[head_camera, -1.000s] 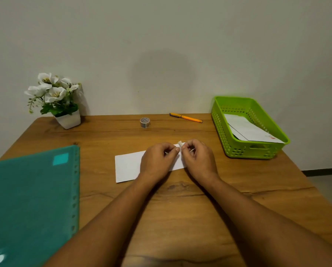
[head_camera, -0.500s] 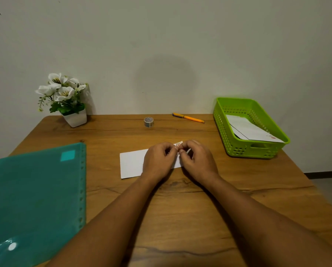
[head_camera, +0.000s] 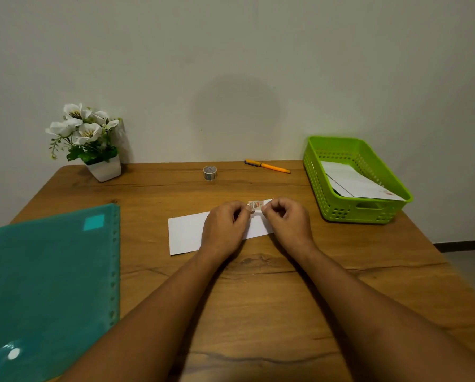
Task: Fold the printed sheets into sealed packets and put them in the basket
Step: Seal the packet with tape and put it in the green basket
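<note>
**Both hands in a paired pinch at the midline**

The bare left forearm (head_camera: 148, 312) and right forearm (head_camera: 368, 304) enter from the lower edge and converge toward the centre. The left hand (head_camera: 225, 224) and right hand (head_camera: 286, 221) lie knuckles up, side by side, with a narrow gap between them. The fingers (head_camera: 240, 213) of both hands are curled in under the palms. The thumb and forefinger of each hand pinch opposite ends of a small printed strip (head_camera: 256, 205), which is held between the hands at their far side.
</note>
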`<state>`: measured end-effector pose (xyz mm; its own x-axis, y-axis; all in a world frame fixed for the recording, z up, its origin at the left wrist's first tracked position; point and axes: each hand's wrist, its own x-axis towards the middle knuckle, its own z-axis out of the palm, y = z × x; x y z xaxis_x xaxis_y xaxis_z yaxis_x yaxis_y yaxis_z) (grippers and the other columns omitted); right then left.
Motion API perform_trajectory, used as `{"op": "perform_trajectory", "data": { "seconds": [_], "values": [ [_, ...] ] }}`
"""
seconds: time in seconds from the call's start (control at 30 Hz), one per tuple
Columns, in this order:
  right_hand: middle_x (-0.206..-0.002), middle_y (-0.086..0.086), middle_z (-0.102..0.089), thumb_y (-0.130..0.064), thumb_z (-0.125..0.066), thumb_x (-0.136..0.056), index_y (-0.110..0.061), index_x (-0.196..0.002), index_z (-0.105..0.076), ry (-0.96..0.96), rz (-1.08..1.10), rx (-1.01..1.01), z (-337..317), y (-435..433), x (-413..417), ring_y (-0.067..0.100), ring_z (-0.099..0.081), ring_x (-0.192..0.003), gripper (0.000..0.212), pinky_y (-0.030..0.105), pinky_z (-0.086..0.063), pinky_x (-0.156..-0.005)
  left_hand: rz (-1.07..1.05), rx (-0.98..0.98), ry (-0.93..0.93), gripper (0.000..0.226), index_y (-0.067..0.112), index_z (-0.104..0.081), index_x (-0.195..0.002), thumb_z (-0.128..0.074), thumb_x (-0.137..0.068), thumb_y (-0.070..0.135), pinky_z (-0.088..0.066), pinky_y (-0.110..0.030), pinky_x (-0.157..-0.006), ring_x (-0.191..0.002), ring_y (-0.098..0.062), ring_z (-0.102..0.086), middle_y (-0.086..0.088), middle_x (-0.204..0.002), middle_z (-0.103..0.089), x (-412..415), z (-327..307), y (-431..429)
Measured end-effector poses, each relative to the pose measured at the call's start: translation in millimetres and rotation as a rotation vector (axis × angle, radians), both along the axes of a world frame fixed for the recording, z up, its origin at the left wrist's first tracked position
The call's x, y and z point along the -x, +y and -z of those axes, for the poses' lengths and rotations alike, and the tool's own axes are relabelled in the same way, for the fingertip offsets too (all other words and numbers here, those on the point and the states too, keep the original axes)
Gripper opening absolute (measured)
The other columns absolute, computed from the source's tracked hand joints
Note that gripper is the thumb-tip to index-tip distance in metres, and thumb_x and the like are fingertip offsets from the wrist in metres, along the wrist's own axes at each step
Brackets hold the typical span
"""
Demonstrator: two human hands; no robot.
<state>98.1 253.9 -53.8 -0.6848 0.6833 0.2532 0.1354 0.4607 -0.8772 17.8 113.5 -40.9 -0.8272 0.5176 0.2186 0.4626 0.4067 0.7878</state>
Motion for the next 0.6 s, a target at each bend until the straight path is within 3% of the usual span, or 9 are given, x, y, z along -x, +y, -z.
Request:
{"op": "perform_trajectory", "data": {
  "seconds": [0.17, 0.27, 0.37, 0.47, 0.6],
  "values": [
    [-0.077, 0.001, -0.069, -0.019, -0.067, -0.094, -0.018, -0.075, -0.066, 0.01, 0.054, 0.2, -3.2, 8.4, 0.6, 0.014, -0.062, -0.075, 0.019, 0.032, -0.051, -0.064, -0.032, 0.077, 0.132, 0.028, 0.023, -0.074, -0.122, -0.06, -0.102, 0.034, -0.053, -0.028, -0.086, -0.104, -0.008, -0.06, 0.007, -0.119, -0.073, -3.1, -0.1, 1.2],
    [-0.073, 0.008, -0.068, -0.02, -0.064, -0.089, -0.016, -0.071, -0.064, -0.059, 0.051, 0.269, -9.1, 21.4, 4.7, 0.019, -0.061, -0.072, 0.019, 0.045, -0.052, -0.066, -0.012, 0.213, 0.319, 0.027, 0.026, -0.072, -0.123, -0.063, -0.099, 0.033, -0.046, -0.027, -0.091, -0.115, -0.009, -0.052, 0.008, -0.121, -0.069, -5.4, 1.1, 2.2],
    [-0.078, 0.016, -0.072, -0.024, -0.061, -0.085, -0.009, -0.076, -0.068, -0.18, 0.021, 0.264, -18.3, 29.4, 8.9, 0.024, -0.063, -0.07, 0.019, 0.054, -0.059, -0.072, -0.01, 0.3, 0.357, 0.032, 0.026, -0.069, -0.128, -0.065, -0.097, 0.036, -0.043, -0.034, -0.101, -0.123, -0.013, -0.048, 0.007, -0.128, -0.065, -4.7, 2.4, 4.2],
    [-0.08, 0.019, -0.07, -0.027, -0.064, -0.086, -0.003, -0.081, -0.069, -0.292, -0.032, 0.22, -24.1, 33.9, 14.5, 0.024, -0.062, -0.07, 0.026, 0.045, -0.053, -0.062, 0.005, 0.315, 0.338, 0.035, 0.026, -0.066, -0.131, -0.062, -0.097, 0.036, -0.039, -0.037, -0.106, -0.126, -0.014, -0.046, 0.006, -0.133, -0.062, -3.4, 2.6, 5.8],
    [-0.067, 0.006, -0.063, -0.03, -0.065, -0.081, -0.018, -0.068, -0.063, -0.38, -0.073, 0.167, -26.1, 37.8, 22.7, 0.025, -0.061, -0.067, 0.017, 0.04, -0.046, -0.06, 0.027, 0.321, 0.34, 0.037, 0.026, -0.064, -0.134, -0.061, -0.098, 0.035, -0.038, -0.037, -0.108, -0.128, -0.014, -0.046, 0.006, -0.135, -0.06, -2.9, 3.5, 6.4]
  ]
}}
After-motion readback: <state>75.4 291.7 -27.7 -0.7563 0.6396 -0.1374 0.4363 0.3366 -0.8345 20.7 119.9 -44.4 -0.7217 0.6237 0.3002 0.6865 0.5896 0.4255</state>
